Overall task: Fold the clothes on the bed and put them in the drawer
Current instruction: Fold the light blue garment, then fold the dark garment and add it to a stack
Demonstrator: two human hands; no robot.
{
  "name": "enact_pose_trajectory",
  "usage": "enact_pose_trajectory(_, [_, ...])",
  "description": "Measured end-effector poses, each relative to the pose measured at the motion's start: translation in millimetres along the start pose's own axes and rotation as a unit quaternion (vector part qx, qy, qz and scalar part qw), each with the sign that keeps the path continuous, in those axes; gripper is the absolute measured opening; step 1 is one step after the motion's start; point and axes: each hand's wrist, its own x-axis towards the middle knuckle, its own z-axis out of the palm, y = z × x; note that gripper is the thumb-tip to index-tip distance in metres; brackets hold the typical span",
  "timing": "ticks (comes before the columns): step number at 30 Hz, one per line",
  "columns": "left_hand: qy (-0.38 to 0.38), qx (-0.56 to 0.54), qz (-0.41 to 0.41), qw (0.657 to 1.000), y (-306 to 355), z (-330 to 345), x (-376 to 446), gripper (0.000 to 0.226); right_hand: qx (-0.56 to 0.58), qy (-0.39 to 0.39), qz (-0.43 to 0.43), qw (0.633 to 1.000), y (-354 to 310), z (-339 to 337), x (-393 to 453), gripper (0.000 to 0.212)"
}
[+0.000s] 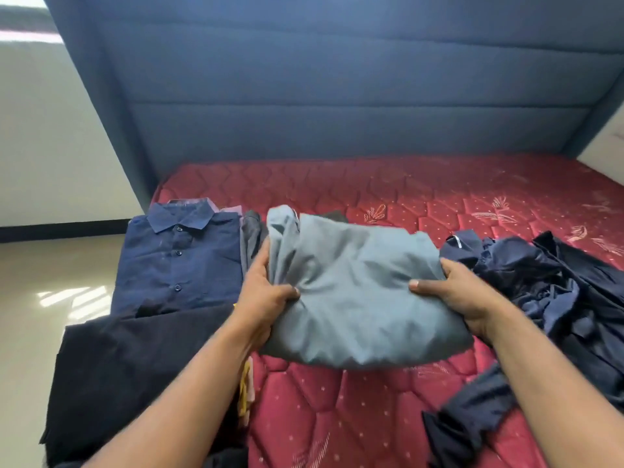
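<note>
A folded light grey garment (354, 292) is held up over the red mattress (422, 204). My left hand (266, 295) grips its left edge and my right hand (459, 298) grips its right edge, thumbs on top. To the left lies a folded navy button shirt (179, 261) on a stack, with a folded black garment (128, 376) nearer to me. A heap of unfolded dark navy clothes (553, 298) lies on the right of the bed. No drawer is in view.
A blue padded headboard (337, 96) rises behind the mattress. The beige tiled floor (40, 298) and a white wall are to the left of the bed. A grey folded piece (251, 238) sits between the navy shirt and the grey garment.
</note>
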Motion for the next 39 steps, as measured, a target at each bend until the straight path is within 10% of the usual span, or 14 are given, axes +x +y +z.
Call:
enact_pose_trajectory(6, [0.084, 0.122, -0.089, 0.985, 13, -37, 99, 0.107, -0.07, -0.008, -0.028, 0.997, -42, 37, 126, 0.033])
enact_pose_trajectory(10, [0.06, 0.624, -0.041, 0.778, -26, -29, 112, 0.099, -0.289, -0.005, 0.058, 0.955, 22, 64, 184, 0.046])
enact_pose_trajectory(15, [-0.12, 0.701, -0.046, 0.701, -70, -2, 114, 0.072, -0.13, 0.065, 0.088, 0.985, 72, 79, 199, 0.041])
enact_pose_trajectory(17, [-0.152, 0.7, -0.081, 0.693, -88, 6, 109, 0.074, -0.076, 0.064, 0.08, 0.992, 72, 74, 195, 0.007])
enact_pose_trajectory(28, [-0.18, 0.727, 0.01, 0.662, -130, 58, 73, 0.079, -0.291, 0.187, 0.067, 0.936, 128, -38, 114, 0.05])
enact_pose_trajectory(33, [-0.157, 0.72, 0.079, 0.672, -124, 91, 29, 0.082, -0.556, 0.217, 0.119, 0.794, 175, -65, 24, 0.066])
enact_pose_trajectory(39, [-0.278, 0.617, -0.045, 0.735, -156, 129, -95, 0.07, -0.279, 0.187, 0.136, 0.932, 190, -71, -52, 0.027])
